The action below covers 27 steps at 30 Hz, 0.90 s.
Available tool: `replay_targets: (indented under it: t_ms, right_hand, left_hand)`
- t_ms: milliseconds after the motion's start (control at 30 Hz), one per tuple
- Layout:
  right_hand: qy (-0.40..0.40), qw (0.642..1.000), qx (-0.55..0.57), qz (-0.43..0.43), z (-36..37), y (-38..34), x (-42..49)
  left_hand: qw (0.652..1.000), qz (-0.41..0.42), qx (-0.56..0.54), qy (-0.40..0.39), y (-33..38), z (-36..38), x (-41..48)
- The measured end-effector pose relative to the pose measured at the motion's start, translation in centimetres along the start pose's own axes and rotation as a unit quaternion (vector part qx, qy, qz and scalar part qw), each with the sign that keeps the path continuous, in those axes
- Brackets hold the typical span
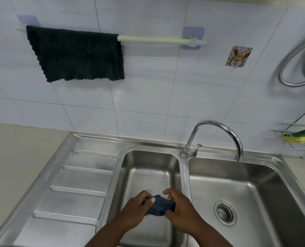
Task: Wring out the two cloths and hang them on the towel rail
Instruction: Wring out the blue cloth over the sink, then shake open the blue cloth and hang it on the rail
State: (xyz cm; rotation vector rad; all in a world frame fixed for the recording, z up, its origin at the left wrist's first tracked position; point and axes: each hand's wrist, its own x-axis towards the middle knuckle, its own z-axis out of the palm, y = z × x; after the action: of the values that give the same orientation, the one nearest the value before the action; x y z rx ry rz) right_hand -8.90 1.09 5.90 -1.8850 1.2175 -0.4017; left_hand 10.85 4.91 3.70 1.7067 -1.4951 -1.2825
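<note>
A bunched dark blue cloth is held over the small middle sink basin. My left hand grips its left end and my right hand grips its right end, both closed on it. A black cloth hangs spread over the left part of the white towel rail on the tiled wall. The right half of the rail is bare.
A chrome tap arches over the large right basin with its drain strainer. A ribbed draining board lies to the left. A wire rack with a yellow-green sponge, a shower hose and a wall hook are at right.
</note>
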Motion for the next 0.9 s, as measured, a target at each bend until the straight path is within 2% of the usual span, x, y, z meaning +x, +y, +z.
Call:
replay_targets:
  t_ms: [133,233,400,500,600,700,767,900]
  right_hand:
    - [0.02,0.996,-0.083,-0.009,-1.4,-0.9,0.3]
    - [-0.004,0.998,-0.06,-0.006,-2.9,-2.4,0.3]
    - [-0.032,0.999,-0.016,-0.031,-4.8,-5.1,0.0]
    - [-0.029,0.993,-0.076,-0.087,-5.4,-6.6,-0.1]
    - [-0.047,0.979,-0.12,-0.157,-5.6,-8.0,-0.5]
    - [-0.027,0.979,-0.147,-0.137,-6.0,-8.7,-1.1]
    - [0.003,0.977,-0.177,-0.116,-6.2,-8.7,-1.2]
    - [0.017,0.968,-0.224,-0.111,-6.6,-9.3,-1.1]
  left_hand:
    - [0.998,0.055,0.02,0.024,0.2,-0.6,-0.5]
    - [0.997,0.063,0.043,0.024,0.4,-0.9,-0.6]
    - [0.982,0.082,0.163,0.053,1.1,-1.2,-1.0]
    - [0.987,0.101,0.113,0.059,2.5,-0.8,-1.4]
    - [0.984,0.163,0.029,0.06,4.2,-0.6,-1.7]
    - [0.981,0.159,0.001,0.111,4.8,-1.1,-1.7]
    - [0.973,0.187,0.025,0.131,4.9,-1.5,-1.7]
    - [0.978,0.186,0.004,0.09,6.4,-1.8,-2.3]
